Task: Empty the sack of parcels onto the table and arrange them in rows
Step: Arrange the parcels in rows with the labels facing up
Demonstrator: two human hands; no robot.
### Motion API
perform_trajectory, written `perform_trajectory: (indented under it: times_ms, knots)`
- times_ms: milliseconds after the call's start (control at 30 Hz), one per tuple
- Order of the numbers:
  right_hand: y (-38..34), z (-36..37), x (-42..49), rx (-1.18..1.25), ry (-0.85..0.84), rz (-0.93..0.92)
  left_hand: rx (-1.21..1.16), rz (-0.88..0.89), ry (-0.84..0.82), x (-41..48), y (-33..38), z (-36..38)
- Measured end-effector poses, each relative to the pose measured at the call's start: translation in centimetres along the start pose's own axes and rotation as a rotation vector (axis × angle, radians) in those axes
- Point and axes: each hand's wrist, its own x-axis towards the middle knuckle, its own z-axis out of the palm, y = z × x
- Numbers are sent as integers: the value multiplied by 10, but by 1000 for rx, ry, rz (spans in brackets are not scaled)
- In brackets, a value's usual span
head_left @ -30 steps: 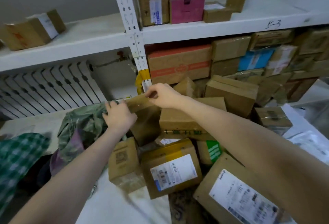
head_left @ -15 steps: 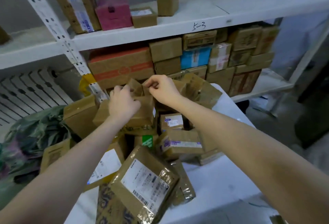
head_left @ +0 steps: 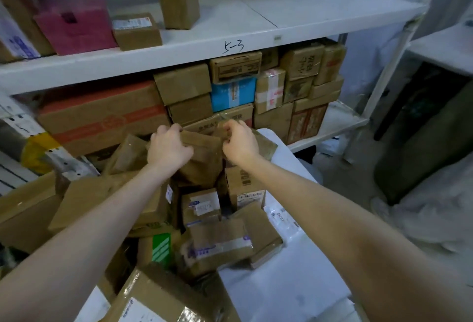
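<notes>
A heap of taped brown cardboard parcels (head_left: pixel 202 205) covers the left and middle of the white table (head_left: pixel 289 286). Several carry white address labels, and one has a green striped sticker (head_left: pixel 160 247). At the far end of the heap a plain brown parcel (head_left: pixel 204 154) stands above the others. My left hand (head_left: pixel 167 146) grips its left top edge. My right hand (head_left: pixel 239 142) pinches its right top corner, where loose clear tape sticks up. The sack is out of view.
Right behind the heap stands a white shelf unit (head_left: pixel 256 29). Its lower level is packed with stacked boxes, including a large orange-striped one (head_left: pixel 102 117) and a blue one (head_left: pixel 233 92). A pink box (head_left: pixel 74 23) and small brown boxes sit on top. Floor and dark bags lie to the right.
The view has swung to the right, and the green sack has left the frame on the left. Both hands have shifted right along the heap and now hold a parcel at its far end.
</notes>
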Motion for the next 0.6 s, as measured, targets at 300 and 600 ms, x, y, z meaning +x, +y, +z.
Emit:
perform_trajectory:
  times_ms: [300,600]
  knots:
    - [58,-10,60,-306,-158,-168,67,-168,-157,27,21,39]
    - [74,-9,104,-394,-561,-311,-35,-469,-12,48,52,56]
